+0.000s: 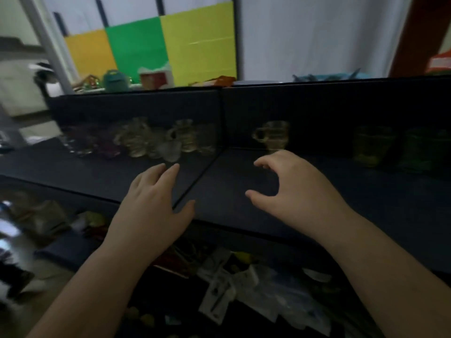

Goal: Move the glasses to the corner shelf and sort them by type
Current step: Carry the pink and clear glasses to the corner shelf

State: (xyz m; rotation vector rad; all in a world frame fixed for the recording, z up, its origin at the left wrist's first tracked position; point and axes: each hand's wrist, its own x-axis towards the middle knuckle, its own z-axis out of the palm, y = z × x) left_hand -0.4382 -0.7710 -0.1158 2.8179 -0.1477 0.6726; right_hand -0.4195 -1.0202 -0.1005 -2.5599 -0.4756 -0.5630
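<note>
A: We see both hands out over the dark corner shelf [244, 206], and neither one holds anything. The left hand [153, 203] lies flat, fingers straight and close together, the tips near the join where the two shelf boards meet.

B: And the right hand [292, 189]?

A: We note it spread wide, fingers curved like a claw, thumb well apart from the rest, nothing between them. It hangs just in front of a clear glass mug [272, 135] with a handle on its left side; we cannot tell if the fingertips touch it.

B: Where do the other glasses stand?

A: On the left wing, against the back wall, we count a tight cluster of clear glasses [156, 140], one with a handle, too blurred to sort by kind. Left of those sit purple glasses [102, 145], dim and smeared. On the right wing, well apart from the mug, we find a yellow-green glass [371, 147] and, further right, green glasses [419, 152].

B: Anything around the shelf?

A: Behind it we see orange, green and yellow panels [151, 45]. Below the shelf lies a heap of packets and papers [234, 289], blurred
</note>
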